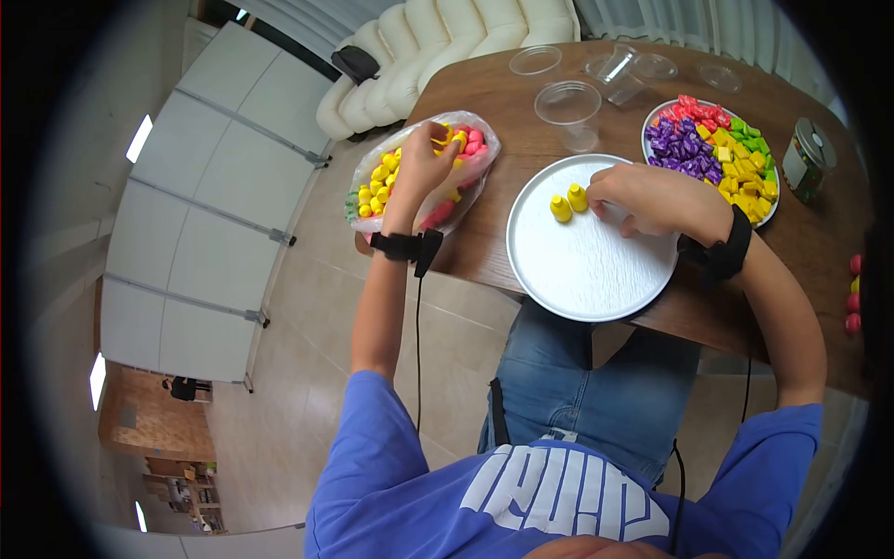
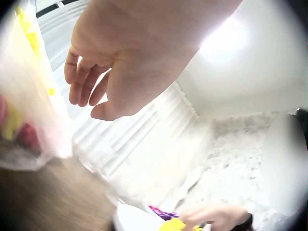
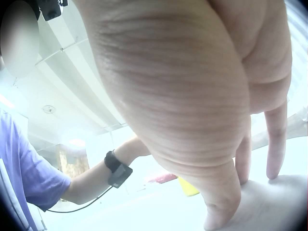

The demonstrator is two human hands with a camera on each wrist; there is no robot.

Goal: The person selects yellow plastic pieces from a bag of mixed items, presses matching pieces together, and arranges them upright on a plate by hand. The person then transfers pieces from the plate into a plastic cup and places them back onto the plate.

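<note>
Wooden table (image 1: 495, 219): left hand (image 1: 426, 168) loose, empty, near plastic bag (image 1: 480, 172); right hand (image 1: 644, 196), half-open, nothing visibly held, should skirt two upright yellow bottles (image 1: 560, 211) on round white tray (image 1: 587, 270).

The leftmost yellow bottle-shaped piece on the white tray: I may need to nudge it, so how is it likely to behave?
A low push would probably slide the yellow bottle-shaped piece, since it stands broad end down on the white tray. A knock at its narrow top could tip it. Once down, its rounded body might roll.
</note>
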